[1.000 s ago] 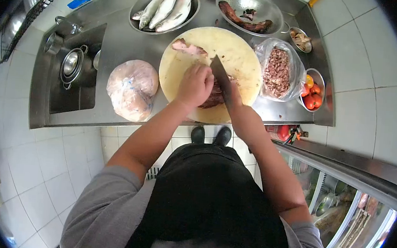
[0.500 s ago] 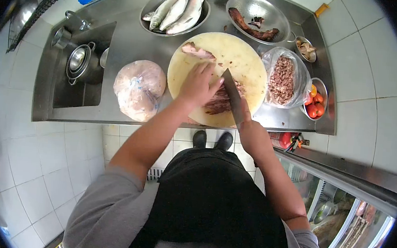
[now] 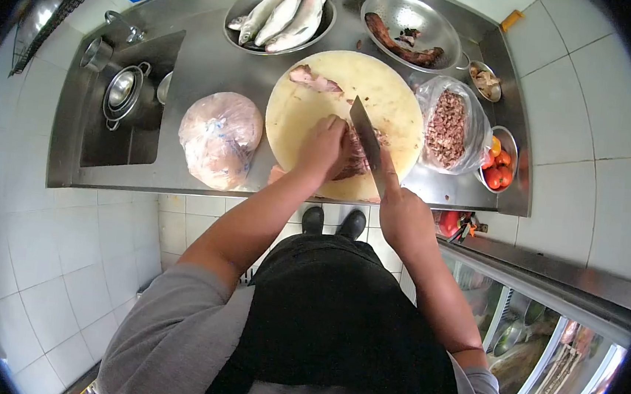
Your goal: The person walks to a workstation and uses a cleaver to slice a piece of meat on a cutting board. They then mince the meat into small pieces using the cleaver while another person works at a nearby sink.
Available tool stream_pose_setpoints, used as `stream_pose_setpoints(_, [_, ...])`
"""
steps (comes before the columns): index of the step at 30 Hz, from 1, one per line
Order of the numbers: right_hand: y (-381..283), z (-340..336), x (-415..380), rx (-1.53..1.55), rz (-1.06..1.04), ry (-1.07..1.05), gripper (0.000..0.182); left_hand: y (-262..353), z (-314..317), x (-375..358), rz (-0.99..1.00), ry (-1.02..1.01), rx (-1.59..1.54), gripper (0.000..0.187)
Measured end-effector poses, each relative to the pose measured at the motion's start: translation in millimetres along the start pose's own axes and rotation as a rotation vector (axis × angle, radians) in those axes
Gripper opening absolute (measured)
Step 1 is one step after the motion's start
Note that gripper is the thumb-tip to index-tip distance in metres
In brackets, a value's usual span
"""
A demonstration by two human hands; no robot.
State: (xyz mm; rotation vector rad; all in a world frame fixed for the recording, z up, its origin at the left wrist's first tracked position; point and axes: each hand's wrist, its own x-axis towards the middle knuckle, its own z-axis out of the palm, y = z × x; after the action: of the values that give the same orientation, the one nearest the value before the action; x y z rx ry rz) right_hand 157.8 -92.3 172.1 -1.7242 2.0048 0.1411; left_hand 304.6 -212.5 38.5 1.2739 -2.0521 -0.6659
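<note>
Knife (image 3: 367, 138) and bent fingers meet at the dark meat (image 3: 355, 162) on a round board (image 3: 291, 125)

The fingers of the left hand (image 3: 325, 146) are bent and bunched together, grasping the left side of the dark meat; their tips are partly hidden. The fingers of the right hand (image 3: 409, 213) are clenched around the knife's handle, with one finger reaching forward along the blade. The broad blade slants toward the upper left, its tip over the board, its flat just right of the left hand. Whether its edge touches the meat cannot be told.

The dark meat lies on the lower middle of the board, at the centre of the frame, with small bits around it. A paler meat piece (image 3: 315, 80) lies near the board's upper left edge.

Right of the board sits a clear bag (image 3: 447, 127) of diced meat, and beyond it a bowl (image 3: 515, 147) of tomatoes (image 3: 500, 176). Above these, a small bowl (image 3: 498, 93) stands beside a colander (image 3: 436, 30) that holds a long dark strip (image 3: 401, 47). Whole fish (image 3: 279, 15) lie in a basin (image 3: 230, 33) at the top of the frame. A pinkish wrapped bundle (image 3: 220, 141) rests left of the board, and the sink (image 3: 136, 146) with its pots (image 3: 123, 93) fills the counter's left end.
</note>
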Motion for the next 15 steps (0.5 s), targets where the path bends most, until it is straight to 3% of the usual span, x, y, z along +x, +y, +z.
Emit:
stream_pose_setpoints(2, [0.9, 8.2, 6.9, -0.052, -0.067, 0.011, 0.087, -6.0, 8.6, -0.9, 0.069, 0.033, 0.062, 0.015])
stream_pose_setpoints(9, [-12.6, -6.0, -3.9, -0.196, -0.029, -0.134, 0.089, -3.6, 5.2, -1.7, 0.107, 0.047, 0.088, 0.014])
stream_pose_setpoints(15, [1.8, 35.1, 48.0, -0.093, -0.078, -0.017, 0.088, -14.1, 16.5, -3.7, 0.137, 0.095, 0.171, 0.019])
